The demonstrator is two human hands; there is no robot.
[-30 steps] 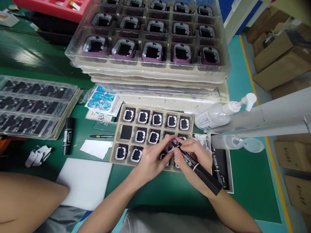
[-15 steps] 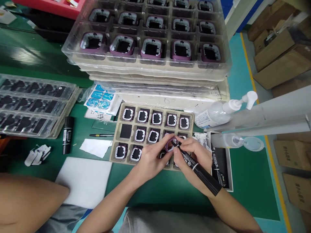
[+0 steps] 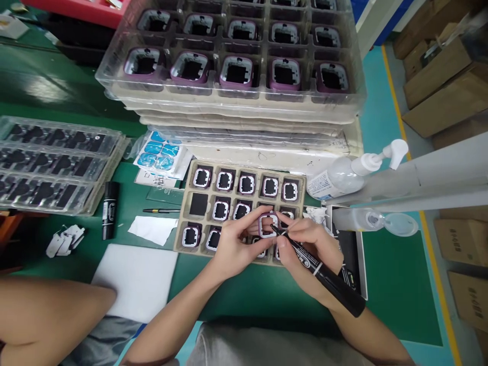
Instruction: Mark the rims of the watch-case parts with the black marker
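Holding marker (image 3: pixel 324 275) and purple frame (image 3: pixel 261 227)

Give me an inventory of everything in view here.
Table: one, green, below
Lower tray: one, beige, centre
Stacked trays: several, clear and beige, behind
Tray frames: many, purple, inside both
Side tray: one, clear, left
Bin: one, red, top left
Pen: one, black, left
Sticker sheet: one, blue, beyond pen
Spare marker: one, black, left
Paper: one, white, left
Pad: one, white, near left
Bottles: two, clear, right
Cartons: several, brown, far right
Another person's limb: one, bare, left edge
Held frame: one, purple, centre
Held marker: one, black, centre right
Left hand: one, bare, on frame
Right hand: one, bare, on marker
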